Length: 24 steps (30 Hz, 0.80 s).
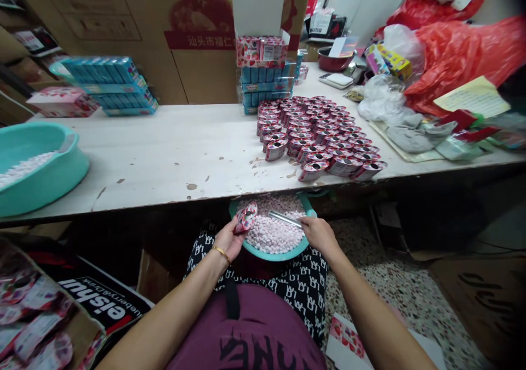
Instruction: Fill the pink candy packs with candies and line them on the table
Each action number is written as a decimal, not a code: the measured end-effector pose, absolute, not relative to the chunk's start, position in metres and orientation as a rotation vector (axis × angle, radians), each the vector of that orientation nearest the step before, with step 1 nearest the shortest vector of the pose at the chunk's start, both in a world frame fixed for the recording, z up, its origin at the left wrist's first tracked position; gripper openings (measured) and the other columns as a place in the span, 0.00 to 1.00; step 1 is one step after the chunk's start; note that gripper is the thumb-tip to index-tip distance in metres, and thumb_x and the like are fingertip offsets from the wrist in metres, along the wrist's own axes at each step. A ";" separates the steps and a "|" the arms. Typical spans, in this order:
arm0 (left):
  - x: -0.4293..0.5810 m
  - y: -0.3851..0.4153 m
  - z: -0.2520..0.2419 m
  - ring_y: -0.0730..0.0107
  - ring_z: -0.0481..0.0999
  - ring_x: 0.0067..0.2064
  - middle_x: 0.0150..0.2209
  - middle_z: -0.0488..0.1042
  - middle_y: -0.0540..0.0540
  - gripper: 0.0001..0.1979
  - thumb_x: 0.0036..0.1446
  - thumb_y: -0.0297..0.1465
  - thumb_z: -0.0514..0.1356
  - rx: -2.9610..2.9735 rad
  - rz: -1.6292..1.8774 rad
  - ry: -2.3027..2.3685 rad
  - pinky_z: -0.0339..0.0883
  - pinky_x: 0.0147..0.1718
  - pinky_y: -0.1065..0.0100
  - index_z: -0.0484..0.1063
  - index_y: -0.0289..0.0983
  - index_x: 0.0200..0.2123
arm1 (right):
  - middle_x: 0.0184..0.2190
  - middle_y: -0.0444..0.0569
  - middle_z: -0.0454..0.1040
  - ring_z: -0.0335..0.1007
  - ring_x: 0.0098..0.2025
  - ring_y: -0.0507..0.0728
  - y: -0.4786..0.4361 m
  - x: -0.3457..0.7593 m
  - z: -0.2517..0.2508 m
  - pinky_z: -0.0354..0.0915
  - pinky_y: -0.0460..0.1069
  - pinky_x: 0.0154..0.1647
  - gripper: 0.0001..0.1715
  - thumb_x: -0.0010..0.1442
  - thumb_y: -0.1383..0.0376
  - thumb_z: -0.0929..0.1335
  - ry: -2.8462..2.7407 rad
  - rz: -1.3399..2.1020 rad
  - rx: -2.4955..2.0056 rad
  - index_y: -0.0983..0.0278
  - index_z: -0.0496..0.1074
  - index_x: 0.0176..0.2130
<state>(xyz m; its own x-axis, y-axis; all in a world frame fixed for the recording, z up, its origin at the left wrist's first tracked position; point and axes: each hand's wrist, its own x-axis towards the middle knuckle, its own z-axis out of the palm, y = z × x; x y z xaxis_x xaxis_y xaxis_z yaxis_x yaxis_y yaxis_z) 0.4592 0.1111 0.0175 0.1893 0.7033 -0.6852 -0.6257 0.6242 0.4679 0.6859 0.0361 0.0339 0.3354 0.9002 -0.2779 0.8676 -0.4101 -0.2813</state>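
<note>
A teal bowl (306, 245) full of small pink and white candies rests on my lap under the table edge. My left hand (228, 239) is closed around a small red-and-pink tin (245, 217), held over the bowl's left rim. My right hand (317, 234) pinches a thin metal scoop (284, 218) that reaches across the candies toward the tin. Several filled tins (318, 134) stand in rows on the white table (164, 156) just above.
A larger teal basin (49, 175) with candies sits at the table's left end. Stacked blue boxes (109, 84) and pink cartons stand at the back. Red plastic bags (456, 52) and clutter fill the right. A box of packets (28, 320) lies at lower left.
</note>
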 end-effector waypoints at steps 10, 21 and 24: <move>0.563 0.207 0.066 0.73 0.73 0.27 0.29 0.72 0.42 0.08 0.57 0.28 0.52 0.305 0.859 0.903 0.72 0.26 0.70 0.68 0.30 0.33 | 0.38 0.50 0.76 0.70 0.41 0.57 -0.002 0.698 -0.004 0.61 0.46 0.41 0.21 0.56 0.61 0.57 -1.447 0.792 -2.142 0.60 0.74 0.40; 0.464 0.224 0.070 0.71 0.75 0.32 0.47 0.67 0.41 0.14 0.49 0.30 0.60 0.620 1.229 0.919 0.70 0.30 0.70 0.68 0.37 0.41 | 0.43 0.50 0.73 0.69 0.44 0.59 -0.008 0.706 -0.002 0.63 0.50 0.42 0.23 0.55 0.61 0.55 -1.553 0.625 -2.372 0.56 0.73 0.43; 0.316 0.203 0.066 0.77 0.73 0.27 0.38 0.70 0.46 0.13 0.48 0.29 0.60 0.815 1.636 1.267 0.67 0.28 0.73 0.68 0.36 0.40 | 0.40 0.51 0.75 0.71 0.39 0.60 -0.020 0.734 -0.007 0.65 0.51 0.37 0.21 0.53 0.60 0.58 -1.597 0.590 -2.536 0.52 0.73 0.42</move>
<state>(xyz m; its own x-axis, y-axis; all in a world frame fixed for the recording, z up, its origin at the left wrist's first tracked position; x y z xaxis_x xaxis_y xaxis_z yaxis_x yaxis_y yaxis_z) 0.3158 0.2026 0.0662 -0.3921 0.9197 -0.0191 -0.2488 -0.0861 0.9647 0.7340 -0.0197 -0.0070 0.3799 0.8833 -0.2747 0.8497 -0.4506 -0.2738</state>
